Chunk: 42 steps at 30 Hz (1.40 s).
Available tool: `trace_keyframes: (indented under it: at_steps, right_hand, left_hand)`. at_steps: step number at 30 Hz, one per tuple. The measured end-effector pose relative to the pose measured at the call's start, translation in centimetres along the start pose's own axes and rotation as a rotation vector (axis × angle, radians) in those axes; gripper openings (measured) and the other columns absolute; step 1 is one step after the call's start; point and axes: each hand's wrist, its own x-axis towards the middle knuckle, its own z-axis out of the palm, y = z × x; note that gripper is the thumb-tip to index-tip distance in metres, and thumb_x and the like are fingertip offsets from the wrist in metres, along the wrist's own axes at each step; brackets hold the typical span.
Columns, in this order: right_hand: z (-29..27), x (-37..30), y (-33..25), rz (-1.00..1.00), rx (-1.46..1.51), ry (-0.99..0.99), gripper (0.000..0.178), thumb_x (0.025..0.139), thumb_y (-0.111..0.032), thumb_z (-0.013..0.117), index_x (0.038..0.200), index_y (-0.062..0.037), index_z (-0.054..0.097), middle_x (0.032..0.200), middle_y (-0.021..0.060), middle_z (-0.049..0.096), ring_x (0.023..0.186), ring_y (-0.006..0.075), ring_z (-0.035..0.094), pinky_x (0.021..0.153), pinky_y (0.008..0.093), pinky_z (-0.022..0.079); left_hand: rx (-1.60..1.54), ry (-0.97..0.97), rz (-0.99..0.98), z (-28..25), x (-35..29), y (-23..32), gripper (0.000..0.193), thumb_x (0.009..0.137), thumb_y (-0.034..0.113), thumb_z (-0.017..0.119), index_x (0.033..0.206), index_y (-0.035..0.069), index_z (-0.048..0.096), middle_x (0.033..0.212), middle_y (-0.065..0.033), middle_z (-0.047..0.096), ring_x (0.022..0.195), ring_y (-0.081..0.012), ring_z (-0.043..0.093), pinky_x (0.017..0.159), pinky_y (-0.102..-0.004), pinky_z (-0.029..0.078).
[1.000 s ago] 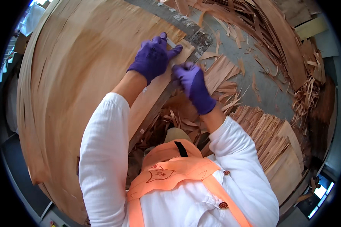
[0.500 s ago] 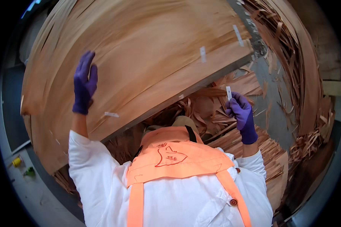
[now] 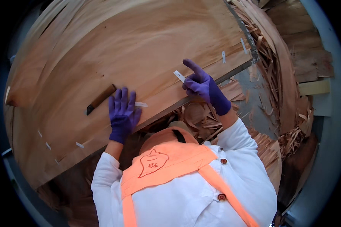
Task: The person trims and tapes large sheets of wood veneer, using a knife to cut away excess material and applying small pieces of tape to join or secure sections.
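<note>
1. We have our left hand, in a purple glove, released and laid palm down on the sheet, near its near edge, with the fingers pointing far and the thumb to the right
2. We hold our right hand, gloved in purple too, over the sheet's near edge, right of the left one; its index finger stretches out to the far left while the others curl
3. We grasp a white strip in that hand, pinched at its near end, the free end sticking out to the left; we cannot tell whether the strip touches the sheet
4. We see a second strip lying on the sheet just right of the left fingers
5. We have the tool lying slantwise on the sheet, left of those fingers, its brown handle toward the far right and its dark end toward the near left; whether a fingertip touches the handle we cannot tell
6. We see two more strips, one and another, at the sheet's right end, and a small one near its left end
7. We wear an orange apron over white sleeves
8. We have brown scraps beyond the near edge, and a long heap of them on the right
</note>
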Motion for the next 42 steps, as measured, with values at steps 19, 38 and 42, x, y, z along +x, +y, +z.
trace_keyframes:
  at_steps: [19,38,42]
  right_hand:
    - [4.7,3.6,3.0,0.216,-1.299,0.674,0.069,0.075,-0.068,0.057,0.092,-0.0017,0.052,0.081,0.0196,0.065,0.082,0.0375,0.063,0.071,0.0425,0.048]
    - [1.1,4.7,5.4,-0.313,-0.357,0.107,0.030,0.091,-0.010,0.055,0.119,-0.0018,0.051,0.091,0.0017,0.058,0.071,0.0062,0.052,0.059,0.0181,0.042]
    - [8.0,3.9,4.3,-0.338,-0.398,0.105,0.031,0.086,-0.009,0.061,0.114,0.0014,0.056,0.098,0.0067,0.061,0.085,0.0116,0.057,0.073,0.0231,0.046]
  left_hand:
    - [-0.192,0.109,-0.006,0.2,-0.8,-0.7,0.057,0.083,0.033,0.058,0.133,0.008,0.046,0.141,-0.0173,0.037,0.133,-0.0347,0.031,0.107,-0.0534,0.020]
    - [-0.291,0.305,-0.034,-1.0,-1.3,0.3,0.049,0.084,0.032,0.056,0.126,0.008,0.052,0.134,-0.0172,0.045,0.128,-0.0319,0.039,0.106,-0.0484,0.026]
    - [-0.224,0.364,-0.115,-5.5,-5.6,-2.0,0.047,0.084,0.029,0.057,0.125,0.007,0.052,0.133,-0.0175,0.046,0.126,-0.0329,0.041,0.105,-0.0480,0.029]
